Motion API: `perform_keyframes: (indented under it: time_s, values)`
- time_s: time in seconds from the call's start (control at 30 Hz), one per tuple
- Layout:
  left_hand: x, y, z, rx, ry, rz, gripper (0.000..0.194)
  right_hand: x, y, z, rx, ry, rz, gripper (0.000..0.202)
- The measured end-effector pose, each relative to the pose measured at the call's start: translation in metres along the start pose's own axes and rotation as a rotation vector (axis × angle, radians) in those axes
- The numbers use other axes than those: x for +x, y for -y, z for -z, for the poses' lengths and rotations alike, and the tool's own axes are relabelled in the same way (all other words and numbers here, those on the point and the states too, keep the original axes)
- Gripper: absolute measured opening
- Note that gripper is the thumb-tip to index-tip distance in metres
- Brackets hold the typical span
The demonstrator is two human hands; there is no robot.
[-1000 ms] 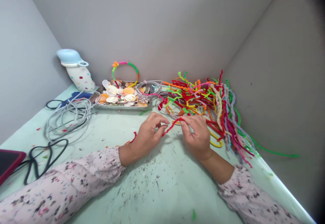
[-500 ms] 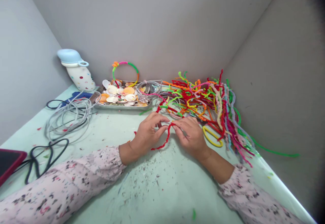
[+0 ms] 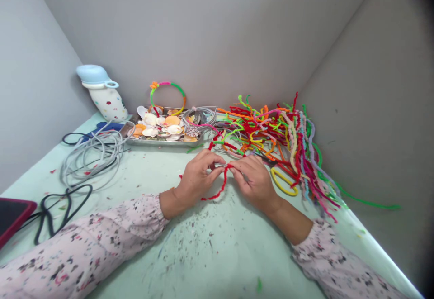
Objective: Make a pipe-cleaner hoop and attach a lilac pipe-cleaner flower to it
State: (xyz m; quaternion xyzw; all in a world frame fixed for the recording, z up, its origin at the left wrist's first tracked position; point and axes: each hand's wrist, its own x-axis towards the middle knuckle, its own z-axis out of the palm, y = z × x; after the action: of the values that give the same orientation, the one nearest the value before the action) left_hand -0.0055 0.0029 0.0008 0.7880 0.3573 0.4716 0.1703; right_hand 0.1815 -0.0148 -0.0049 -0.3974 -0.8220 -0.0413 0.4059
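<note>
Over the table, my left hand (image 3: 198,174) pinches a short greyish wire stretch that seems to belong to a hoop. Red and green fuzzy lengths on the hoop (image 3: 230,146) show just beyond my fingers; its full outline is hidden. A red pipe cleaner (image 3: 224,181) meets the wire at my right fingertips and hangs in a curve between my hands, its lower end passing near my left wrist. My right hand (image 3: 254,181) is closed, thumb and index finger pressed on that pipe cleaner. The two hands' fingertips are almost touching.
Behind lie a metal tray (image 3: 162,143) of seashells, a finished-looking colourful hoop (image 3: 185,93) and a large pile of pipe cleaners (image 3: 271,131). Yellow-handled scissors (image 3: 284,183) lie by my right hand. Coiled grey wire (image 3: 91,158), a bottle (image 3: 105,100) and a red-edged device (image 3: 15,215) are left.
Almost nothing differs. Both hands keep their pinch in the same place, and the red pipe cleaner hangs in nearly the same curve.
</note>
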Motion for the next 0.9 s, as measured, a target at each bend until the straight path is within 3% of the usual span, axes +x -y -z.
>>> perform_keyframes:
  time_s: [0.63,0.9]
  values:
    - [0.0012,-0.0022,0.0004,-0.035,0.006,0.061,0.003,0.0005,0.0003,0.0004,-0.004,0.016,0.005,0.016]
    - [0.0031,-0.0076,0.0027,-0.123,0.03,0.167,0.002,0.0008,0.0001,-0.0003,0.008,0.022,0.0,0.017]
